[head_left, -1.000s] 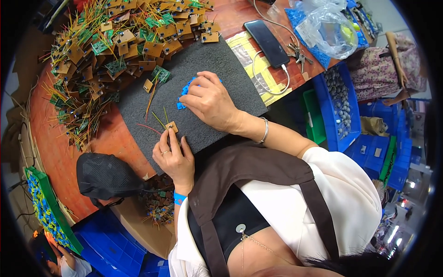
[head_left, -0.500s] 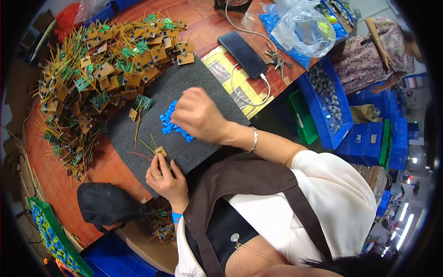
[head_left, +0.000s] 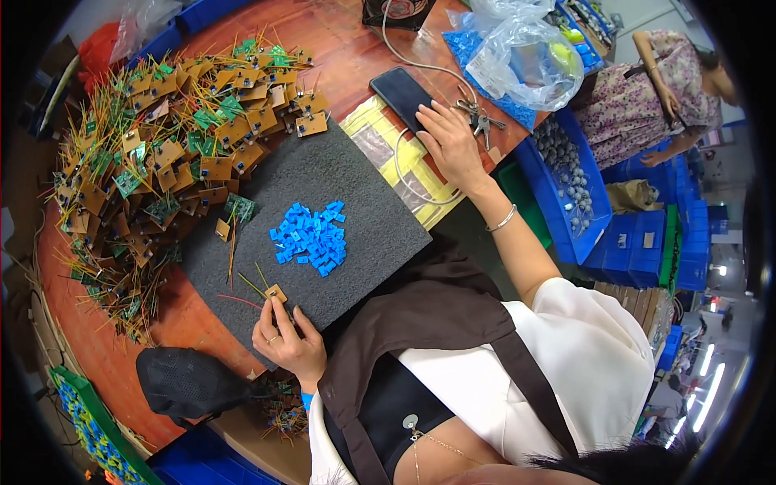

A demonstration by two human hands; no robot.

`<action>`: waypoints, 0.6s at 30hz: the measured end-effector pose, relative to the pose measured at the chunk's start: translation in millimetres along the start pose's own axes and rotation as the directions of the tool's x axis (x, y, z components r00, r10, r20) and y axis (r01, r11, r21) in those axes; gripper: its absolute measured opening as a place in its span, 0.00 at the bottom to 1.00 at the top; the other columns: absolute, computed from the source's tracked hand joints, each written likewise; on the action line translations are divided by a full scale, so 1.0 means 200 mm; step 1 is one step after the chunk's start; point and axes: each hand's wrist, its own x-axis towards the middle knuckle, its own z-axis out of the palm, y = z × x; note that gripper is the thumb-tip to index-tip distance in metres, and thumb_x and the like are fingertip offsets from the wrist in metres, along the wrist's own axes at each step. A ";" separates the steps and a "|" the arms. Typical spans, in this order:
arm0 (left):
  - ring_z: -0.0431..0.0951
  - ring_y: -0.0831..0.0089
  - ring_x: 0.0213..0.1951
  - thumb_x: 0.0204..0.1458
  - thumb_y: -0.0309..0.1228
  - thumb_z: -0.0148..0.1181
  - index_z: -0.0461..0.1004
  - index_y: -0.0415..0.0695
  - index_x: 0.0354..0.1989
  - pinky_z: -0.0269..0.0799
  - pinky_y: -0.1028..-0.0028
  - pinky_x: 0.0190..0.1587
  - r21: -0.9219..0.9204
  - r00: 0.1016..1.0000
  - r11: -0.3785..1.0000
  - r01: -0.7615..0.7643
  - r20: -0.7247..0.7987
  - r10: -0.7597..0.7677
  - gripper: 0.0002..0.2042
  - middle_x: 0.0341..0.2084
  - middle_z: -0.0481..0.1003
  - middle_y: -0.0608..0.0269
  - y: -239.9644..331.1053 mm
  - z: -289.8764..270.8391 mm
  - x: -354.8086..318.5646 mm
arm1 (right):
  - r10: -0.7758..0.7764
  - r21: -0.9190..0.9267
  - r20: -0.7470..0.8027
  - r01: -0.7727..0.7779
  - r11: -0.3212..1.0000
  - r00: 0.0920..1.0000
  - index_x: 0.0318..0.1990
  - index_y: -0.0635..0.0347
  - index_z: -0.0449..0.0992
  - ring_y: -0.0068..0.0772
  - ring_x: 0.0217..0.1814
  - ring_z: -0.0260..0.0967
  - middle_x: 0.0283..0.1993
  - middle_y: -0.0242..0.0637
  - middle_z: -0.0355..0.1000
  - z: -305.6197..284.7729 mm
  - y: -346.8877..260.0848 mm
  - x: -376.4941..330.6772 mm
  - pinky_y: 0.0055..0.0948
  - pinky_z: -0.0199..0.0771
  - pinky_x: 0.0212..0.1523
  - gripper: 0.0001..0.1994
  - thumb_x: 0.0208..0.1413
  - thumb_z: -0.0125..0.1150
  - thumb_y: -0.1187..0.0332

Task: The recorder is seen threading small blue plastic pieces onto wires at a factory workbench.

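Small brown board piece (head_left: 276, 293) with thin wire legs sits at the near edge of the dark foam mat (head_left: 372, 202), and your left hand (head_left: 287, 339) pinches it between thumb and fingers pressed together. Your right hand (head_left: 453, 145) lies flat and spread at the far right of the desk (head_left: 339, 48), fingertips touching the black phone (head_left: 402, 95), just beside the keys (head_left: 478, 120). Blue parts (head_left: 311, 237) lie in a heap in the middle of the mat, apart from both hands.
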 end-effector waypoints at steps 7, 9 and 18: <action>0.72 0.55 0.50 0.53 0.25 0.64 0.79 0.35 0.53 0.67 0.59 0.54 -0.005 1.000 1.000 0.008 0.005 -0.008 0.17 0.50 0.77 0.54 0.00 0.00 -0.01 | 0.013 -0.039 0.078 -0.010 0.999 0.997 0.57 0.60 0.79 0.45 0.76 0.57 0.66 0.38 0.72 0.06 0.04 0.13 0.51 0.52 0.74 0.18 0.66 0.57 0.61; 0.72 0.55 0.50 0.53 0.25 0.65 0.79 0.35 0.53 0.67 0.59 0.54 -0.003 1.000 1.000 0.001 0.003 -0.001 0.18 0.50 0.77 0.54 0.00 0.00 -0.01 | 0.010 -0.043 0.087 -0.006 0.999 0.996 0.58 0.60 0.78 0.46 0.76 0.57 0.66 0.38 0.72 0.09 0.06 0.17 0.51 0.51 0.74 0.18 0.67 0.56 0.61; 0.72 0.55 0.49 0.52 0.25 0.65 0.79 0.35 0.53 0.68 0.59 0.52 0.003 1.000 1.000 -0.003 0.003 0.003 0.18 0.50 0.77 0.54 -0.01 0.00 -0.01 | 0.092 -0.121 -0.027 -0.094 0.988 0.995 0.59 0.62 0.76 0.50 0.74 0.60 0.66 0.45 0.71 0.20 0.22 0.36 0.50 0.56 0.72 0.19 0.66 0.55 0.62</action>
